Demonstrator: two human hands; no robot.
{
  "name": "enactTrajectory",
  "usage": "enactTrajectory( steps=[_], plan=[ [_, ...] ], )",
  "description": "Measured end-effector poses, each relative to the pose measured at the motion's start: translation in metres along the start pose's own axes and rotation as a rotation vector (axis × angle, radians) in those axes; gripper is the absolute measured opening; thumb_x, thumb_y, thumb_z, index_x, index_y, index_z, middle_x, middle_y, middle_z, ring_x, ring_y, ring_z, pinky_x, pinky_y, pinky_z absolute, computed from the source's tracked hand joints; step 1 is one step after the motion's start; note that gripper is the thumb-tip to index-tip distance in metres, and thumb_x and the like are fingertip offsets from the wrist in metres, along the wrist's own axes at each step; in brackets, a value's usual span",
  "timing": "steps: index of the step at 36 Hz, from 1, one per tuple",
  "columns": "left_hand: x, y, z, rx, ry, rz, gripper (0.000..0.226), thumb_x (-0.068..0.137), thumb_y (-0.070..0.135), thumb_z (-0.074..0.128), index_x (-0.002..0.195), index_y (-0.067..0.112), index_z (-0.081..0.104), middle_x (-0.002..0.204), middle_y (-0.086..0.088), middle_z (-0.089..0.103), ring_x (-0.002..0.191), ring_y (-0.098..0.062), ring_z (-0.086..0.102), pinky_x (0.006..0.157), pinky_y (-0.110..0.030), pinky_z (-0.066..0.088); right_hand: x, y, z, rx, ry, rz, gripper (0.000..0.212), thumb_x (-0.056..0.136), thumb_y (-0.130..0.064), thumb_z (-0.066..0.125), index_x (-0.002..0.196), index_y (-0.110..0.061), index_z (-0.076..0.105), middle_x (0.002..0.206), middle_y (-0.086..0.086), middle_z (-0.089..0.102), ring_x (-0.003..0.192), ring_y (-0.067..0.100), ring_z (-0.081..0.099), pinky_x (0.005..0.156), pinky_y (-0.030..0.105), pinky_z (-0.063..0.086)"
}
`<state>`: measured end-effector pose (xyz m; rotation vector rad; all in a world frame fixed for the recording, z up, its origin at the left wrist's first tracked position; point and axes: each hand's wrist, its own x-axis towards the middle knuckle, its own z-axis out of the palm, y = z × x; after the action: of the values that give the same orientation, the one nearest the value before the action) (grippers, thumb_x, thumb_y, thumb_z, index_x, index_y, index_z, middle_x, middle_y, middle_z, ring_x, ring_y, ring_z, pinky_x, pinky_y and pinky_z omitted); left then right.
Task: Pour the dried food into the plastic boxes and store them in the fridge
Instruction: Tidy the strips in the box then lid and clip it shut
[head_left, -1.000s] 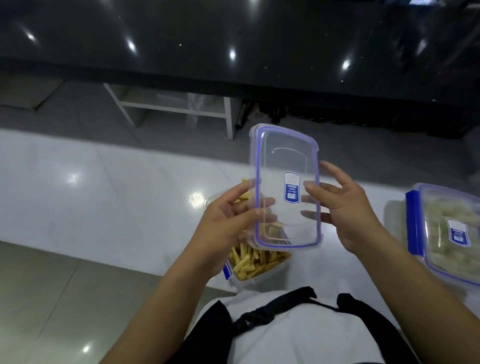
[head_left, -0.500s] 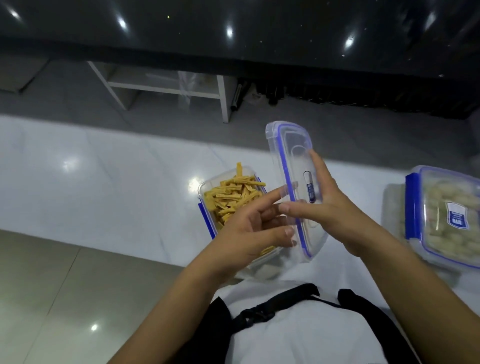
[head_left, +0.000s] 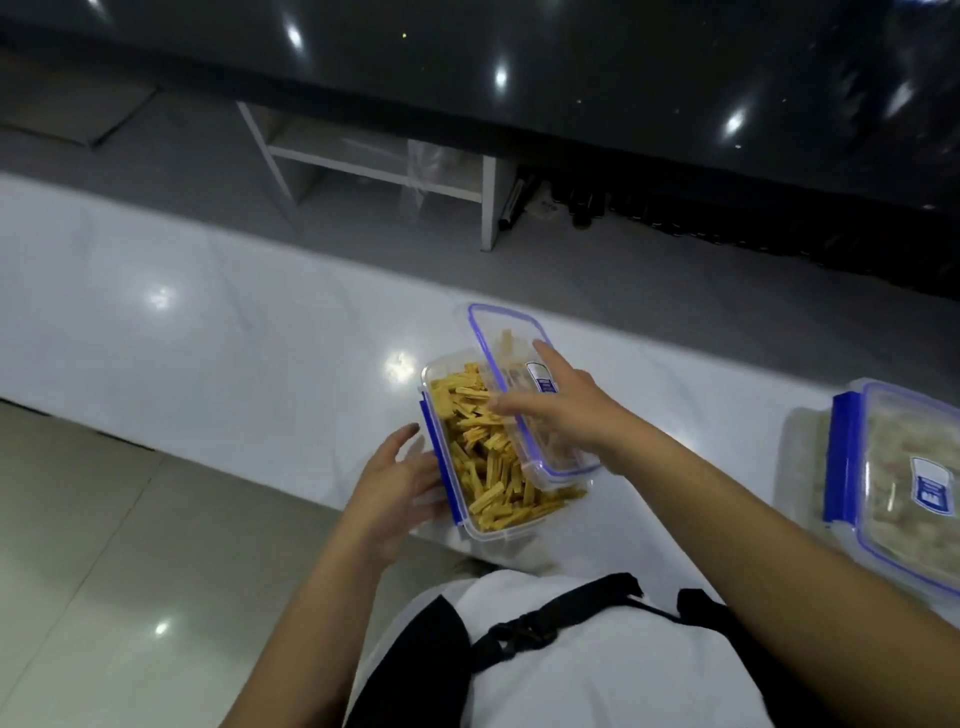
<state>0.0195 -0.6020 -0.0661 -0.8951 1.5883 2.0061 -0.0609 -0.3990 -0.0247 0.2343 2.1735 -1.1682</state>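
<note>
A clear plastic box (head_left: 470, 527) with a blue clip, full of yellow dried sticks (head_left: 483, 441), stands near the front edge of the white counter (head_left: 208, 332). Its clear lid with a blue rim (head_left: 511, 353) lies tilted over the box's right half, leaving the left half uncovered. My right hand (head_left: 566, 410) rests on top of the lid, fingers spread. My left hand (head_left: 395, 483) is against the box's left side at the blue clip, fingers apart.
A second box (head_left: 893, 483) with a lid on, blue clips and pale food inside stands at the right edge of the counter. Beyond the counter are a grey floor, a white shelf frame (head_left: 374, 171) and a dark glossy surface (head_left: 571, 62).
The lid, held upright above the box in both hands, has come down tilted onto the box. My left hand has let go of it and moved to the box's left side.
</note>
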Motion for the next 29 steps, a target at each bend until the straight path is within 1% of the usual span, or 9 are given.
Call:
enactTrajectory(
  steps=[4, 7, 9, 13, 16, 18, 21, 23, 29],
  plan=[
    [0.001, -0.008, 0.001, -0.052, -0.017, 0.057, 0.044, 0.098, 0.005, 0.059, 0.136, 0.026, 0.054, 0.084, -0.008, 0.076, 0.058, -0.022, 0.068, 0.059, -0.036, 0.058, 0.004, -0.009, 0.022, -0.339, 0.048, -0.021, 0.129, 0.040, -0.093, 0.058, 0.147, -0.059, -0.006, 0.161, 0.005, 0.014, 0.139, 0.042, 0.032, 0.108, 0.059, 0.038],
    [0.003, -0.014, 0.005, -0.094, -0.016, 0.072, 0.048, 0.096, -0.005, 0.056, 0.134, 0.024, 0.056, 0.099, -0.011, 0.078, 0.071, -0.028, 0.074, 0.059, -0.036, 0.059, -0.003, 0.006, 0.034, -0.613, 0.130, -0.084, 0.126, 0.045, -0.097, 0.048, 0.144, -0.057, -0.017, 0.165, 0.009, 0.001, 0.143, 0.046, 0.022, 0.109, 0.063, 0.030],
    [0.006, -0.016, 0.011, -0.101, -0.022, 0.069, 0.048, 0.096, -0.007, 0.054, 0.133, 0.024, 0.056, 0.105, -0.012, 0.077, 0.080, -0.032, 0.076, 0.060, -0.037, 0.059, -0.008, 0.018, 0.034, -0.706, 0.170, -0.115, 0.121, 0.047, -0.098, 0.042, 0.143, -0.057, -0.020, 0.165, 0.010, -0.005, 0.145, 0.047, 0.016, 0.111, 0.063, 0.026],
    [0.011, -0.016, 0.031, -0.126, -0.085, 0.026, 0.050, 0.095, -0.011, 0.053, 0.133, 0.021, 0.057, 0.105, -0.012, 0.076, 0.083, -0.034, 0.075, 0.062, -0.040, 0.060, -0.017, 0.034, 0.017, -0.759, 0.241, -0.094, 0.119, 0.047, -0.099, 0.037, 0.142, -0.057, -0.021, 0.165, 0.009, -0.008, 0.146, 0.044, 0.014, 0.111, 0.061, 0.025],
    [0.017, -0.018, 0.051, -0.124, -0.156, -0.011, 0.049, 0.095, -0.011, 0.052, 0.132, 0.021, 0.055, 0.111, -0.012, 0.075, 0.098, -0.040, 0.073, 0.072, -0.049, 0.062, -0.026, 0.045, 0.007, -0.841, 0.303, -0.084, 0.120, 0.048, -0.096, 0.036, 0.146, -0.053, -0.017, 0.164, 0.009, -0.010, 0.144, 0.045, 0.013, 0.110, 0.061, 0.025],
    [0.021, -0.018, 0.065, -0.127, -0.179, -0.041, 0.049, 0.094, -0.011, 0.053, 0.132, 0.019, 0.053, 0.111, -0.012, 0.076, 0.101, -0.044, 0.071, 0.080, -0.057, 0.061, -0.034, 0.053, 0.004, -0.855, 0.328, -0.062, 0.121, 0.048, -0.096, 0.035, 0.147, -0.051, -0.017, 0.163, 0.009, -0.011, 0.142, 0.044, 0.014, 0.109, 0.059, 0.025],
    [0.026, -0.016, 0.082, -0.140, -0.197, -0.074, 0.051, 0.091, -0.014, 0.054, 0.132, 0.016, 0.053, 0.097, -0.012, 0.076, 0.077, -0.034, 0.073, 0.061, -0.045, 0.060, -0.041, 0.064, 0.000, -0.871, 0.362, -0.015, 0.120, 0.048, -0.098, 0.032, 0.144, -0.052, -0.024, 0.163, 0.011, -0.012, 0.140, 0.041, 0.016, 0.108, 0.056, 0.026],
    [0.028, -0.013, 0.090, -0.124, -0.211, -0.095, 0.051, 0.091, -0.014, 0.052, 0.132, 0.017, 0.051, 0.088, -0.012, 0.076, 0.067, -0.029, 0.072, 0.054, -0.039, 0.058, -0.044, 0.068, -0.004, -0.865, 0.388, 0.012, 0.120, 0.048, -0.099, 0.032, 0.142, -0.053, -0.026, 0.162, 0.011, -0.013, 0.140, 0.040, 0.017, 0.108, 0.054, 0.028],
    [0.030, -0.007, 0.106, -0.046, -0.228, -0.141, 0.043, 0.093, -0.014, 0.046, 0.129, 0.009, 0.052, 0.079, -0.014, 0.073, 0.059, -0.026, 0.071, 0.047, -0.036, 0.057, -0.050, 0.074, -0.014, -0.803, 0.428, 0.053, 0.121, 0.047, -0.100, 0.029, 0.143, -0.051, -0.027, 0.161, 0.010, -0.012, 0.141, 0.040, 0.018, 0.109, 0.054, 0.030]
  ],
)
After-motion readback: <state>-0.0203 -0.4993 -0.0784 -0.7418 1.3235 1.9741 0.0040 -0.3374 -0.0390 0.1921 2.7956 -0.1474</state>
